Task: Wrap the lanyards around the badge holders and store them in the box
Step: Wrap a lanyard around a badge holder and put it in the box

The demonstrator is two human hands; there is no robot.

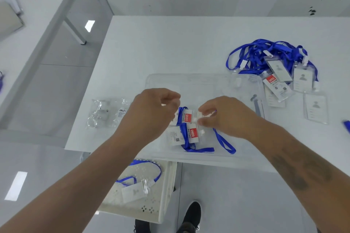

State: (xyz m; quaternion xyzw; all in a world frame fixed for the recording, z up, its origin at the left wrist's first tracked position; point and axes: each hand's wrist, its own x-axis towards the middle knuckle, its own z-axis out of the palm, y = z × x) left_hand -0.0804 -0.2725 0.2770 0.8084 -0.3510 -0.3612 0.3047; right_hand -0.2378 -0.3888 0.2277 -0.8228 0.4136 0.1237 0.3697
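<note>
A clear plastic box [206, 79] stands on the white table. Inside it lie two badge holders with red labels: one [186, 116] under my hands, another [184, 135] wrapped in blue lanyard nearer me. My right hand [225, 116] pinches a clear badge holder [205, 114] over the box, and its blue lanyard [224, 143] trails down in a loop. My left hand [151, 111] hovers over the box's left side with fingers curled; whether it pinches anything is hidden. A pile of unwrapped badges with blue lanyards [272, 62] lies at the back right.
Empty clear wrappers [107, 112] lie left of the box. A perforated white stool [144, 191] below the table edge carries one badge with a lanyard. Loose badge holders [315, 108] lie right of the box. My shoes show on the floor.
</note>
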